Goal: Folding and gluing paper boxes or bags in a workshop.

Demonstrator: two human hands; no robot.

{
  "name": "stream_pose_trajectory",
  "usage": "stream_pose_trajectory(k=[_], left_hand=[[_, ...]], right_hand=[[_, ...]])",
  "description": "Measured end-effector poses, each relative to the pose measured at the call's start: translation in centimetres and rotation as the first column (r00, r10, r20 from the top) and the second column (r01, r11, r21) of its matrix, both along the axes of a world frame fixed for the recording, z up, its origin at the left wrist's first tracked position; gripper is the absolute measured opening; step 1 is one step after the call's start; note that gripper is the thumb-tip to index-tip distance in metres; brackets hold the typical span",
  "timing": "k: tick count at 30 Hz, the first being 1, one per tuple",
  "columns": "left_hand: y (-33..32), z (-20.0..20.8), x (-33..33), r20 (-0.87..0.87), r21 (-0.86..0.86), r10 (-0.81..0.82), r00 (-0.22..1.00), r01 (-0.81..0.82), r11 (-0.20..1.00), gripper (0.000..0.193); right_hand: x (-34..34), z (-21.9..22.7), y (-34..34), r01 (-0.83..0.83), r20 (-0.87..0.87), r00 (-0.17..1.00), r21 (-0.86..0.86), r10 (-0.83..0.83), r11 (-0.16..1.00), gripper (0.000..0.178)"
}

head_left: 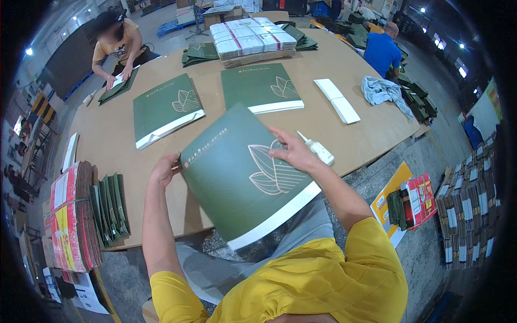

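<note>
A flat green paper bag (242,172) w/ a pale leaf print and a white strip along its lower edge is held tilted over the near edge of the desk (107,140), part of it hanging past the edge above the lap. The left hand (164,169) is clamped on the bag's left edge, fingers curled round it. The right hand (293,151) is laid on top near the leaf print, fingers spread and apart, pressing rather than pinching; a white glue bottle (318,149) lies just beside it, and whether it is touched cannot be told.

For good handling, the bag should prob. be kept flat & supported w/ both hands, so that no crease is put in the printed face; the white strip is best kept square to the fold line. The glue nozzle should be kept off the green face, as smears would show.

Further out, two more green bags (167,107) (261,86) are laid flat on the desk, well apart from the held one. A white folded strip (336,99) and a grey cloth (382,91) lie to the right. A bundled stack of white sheets (252,36) sits at the far end. At the far left, another person's hands (118,75) are at work on a dark folded piece.
</note>
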State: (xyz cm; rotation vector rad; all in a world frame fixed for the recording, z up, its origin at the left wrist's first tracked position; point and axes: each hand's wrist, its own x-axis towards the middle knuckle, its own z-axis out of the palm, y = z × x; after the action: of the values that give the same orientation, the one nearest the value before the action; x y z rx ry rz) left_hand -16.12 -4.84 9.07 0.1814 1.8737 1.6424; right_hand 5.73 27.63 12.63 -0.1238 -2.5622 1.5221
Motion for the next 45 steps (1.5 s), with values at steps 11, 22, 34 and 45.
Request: stream_pose_trajectory(k=[11,22,34,45], left_hand=[[-2.3,-4.9,0.2,0.067,0.285,0.170,0.983,-0.182,0.941,0.019],[-1.0,-7.3,10.8,-0.745,-0.602,-0.157,0.648,-0.553,0.576,0.057],[-0.4,-9.0,18.3,-0.746,-0.642,-0.307,0.592,-0.515,0.568,0.077],[0.0,-8.7,18.7,-0.754,-0.642,-0.353,0.554,-0.507,0.575,0.077]], right_hand=[[0.0,3.4,-6.4,-0.080,0.089,0.995,0.477,0.042,0.875,0.091],[0.4,-3.7,-12.5,-0.016,0.092,0.993,0.744,-0.079,0.668,0.104],[-9.8,-3.3,-8.1,0.021,0.077,0.997,-0.313,0.003,0.950,0.075],[-18.8,-7.2,0.0,-0.047,0.280,0.959,0.336,-0.052,0.941,0.051]])
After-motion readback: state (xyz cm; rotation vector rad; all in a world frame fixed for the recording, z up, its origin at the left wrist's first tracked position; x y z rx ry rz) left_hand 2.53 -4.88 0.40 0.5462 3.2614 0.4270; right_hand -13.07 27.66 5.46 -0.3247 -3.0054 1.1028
